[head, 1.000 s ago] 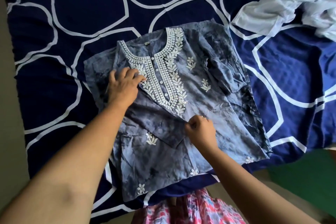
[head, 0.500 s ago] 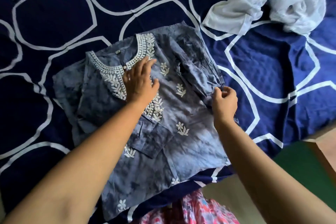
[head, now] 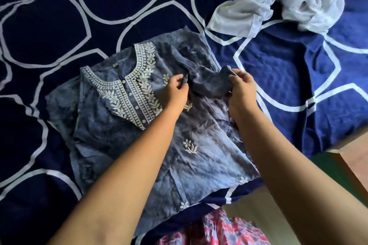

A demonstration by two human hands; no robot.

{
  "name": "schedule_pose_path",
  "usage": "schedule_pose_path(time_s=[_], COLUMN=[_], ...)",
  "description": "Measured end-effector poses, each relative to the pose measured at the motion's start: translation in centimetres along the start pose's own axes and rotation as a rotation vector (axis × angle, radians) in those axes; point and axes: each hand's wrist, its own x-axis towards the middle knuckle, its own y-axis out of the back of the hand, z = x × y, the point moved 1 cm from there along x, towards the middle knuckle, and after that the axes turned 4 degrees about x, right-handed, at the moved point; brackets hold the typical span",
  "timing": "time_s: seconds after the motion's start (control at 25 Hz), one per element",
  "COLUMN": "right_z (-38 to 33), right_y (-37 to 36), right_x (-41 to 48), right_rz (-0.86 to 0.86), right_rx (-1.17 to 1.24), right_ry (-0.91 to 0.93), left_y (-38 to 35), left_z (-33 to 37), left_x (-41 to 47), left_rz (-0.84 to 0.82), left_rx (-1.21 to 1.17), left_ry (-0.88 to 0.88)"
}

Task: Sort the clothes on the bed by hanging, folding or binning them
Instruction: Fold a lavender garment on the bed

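The left hand [head: 175, 92] has left the neckline [head: 127, 85] and joins the right hand [head: 242, 93], both sets of fingers [head: 238, 73] pinching the sleeve [head: 209, 83]; the blue tunic [head: 199, 145] lies flat on the bed [head: 298, 77]; its folding looks half done.

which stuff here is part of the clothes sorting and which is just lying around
In the job:
- blue-grey embroidered tunic, laid flat on the navy bedsheet
- its sleeve, gripped by left hand and right hand
- crumpled white garment, waiting further up the sheet

Lying about:
- pink floral fabric at the bottom edge
- green surface and wooden corner, off to the right
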Motion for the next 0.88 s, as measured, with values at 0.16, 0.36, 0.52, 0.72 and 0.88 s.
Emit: schedule_pose_path(time_s=[0.16,0.36,0.52,0.72,0.88], right_z=[-2.5,2.0,7.1,10.2,11.8], right_y=[-2.5,-1.1,2.5,3.2,2.8], right_x=[-5.0,-10.3,-10.4,-11.8,-12.9], right_rz=[-0.262,-1.246,-0.94,-0.479,-0.818], right_rx=[-0.334,-1.306,-1.415,-1.204,-1.636], right_ry=[0.596,0.686,0.451,0.449,1.143], left_y=[2.3,6.9,7.4,7.5,7.9], left_z=[-0.3,-4.4,-7.0,-7.7,-8.7], left_x=[-0.4,-2.5,-3.8,-5.1,-5.2], left_rz=[-0.082,-0.067,-0.089,0.005,0.02], left_rx=[-0.233,-0.718,-0.573,-0.383,-0.321], left_ry=[0.184,0.401,0.395,0.367,0.233])
